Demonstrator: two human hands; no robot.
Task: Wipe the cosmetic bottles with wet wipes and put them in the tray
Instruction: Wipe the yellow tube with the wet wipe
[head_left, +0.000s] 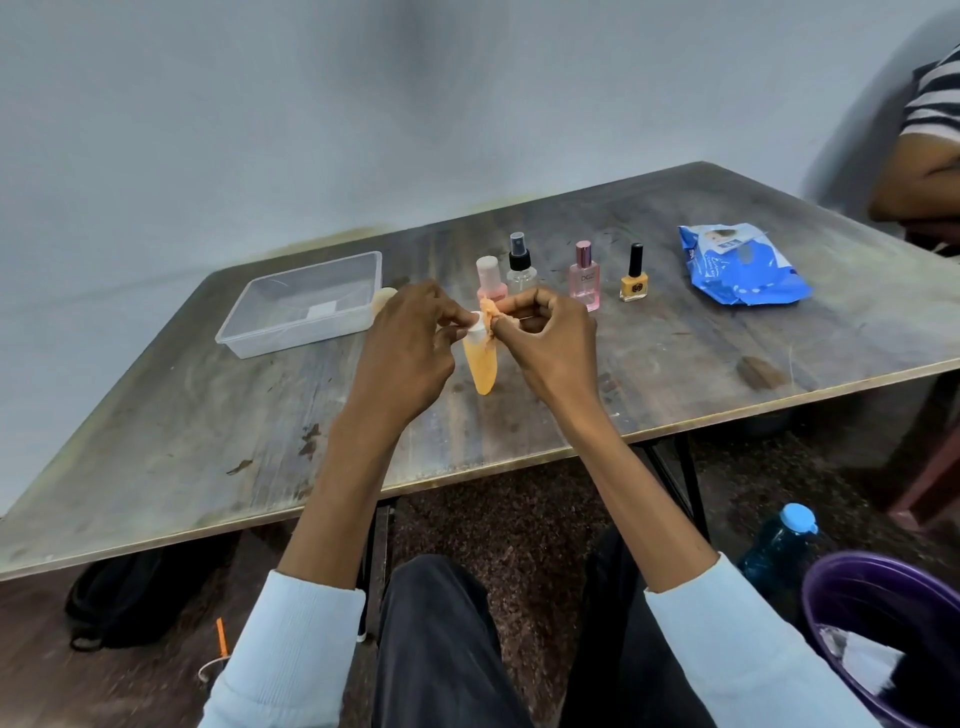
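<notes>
Head view: left hand (410, 332) pinches the orange tube (480, 366) by its cap, tube hanging down; right hand (550, 332) pinches the wipe (489, 312) against it; tray (270, 343) lies left.

Both forearms are reaching forward out of pale blue sleeves, meeting in front of the person. The left hand (410, 332) is curling its fingers in a pinching grip, back of hand upward. The right hand (550, 332) is pinching likewise, fingers bent inward.

Table (519, 426): worn, scuffed wood, matt. Tray (291, 332): clear smooth plastic. Wipes pack (743, 267): glossy crinkled blue film. Polish bottle (634, 285): glossy glass.
</notes>
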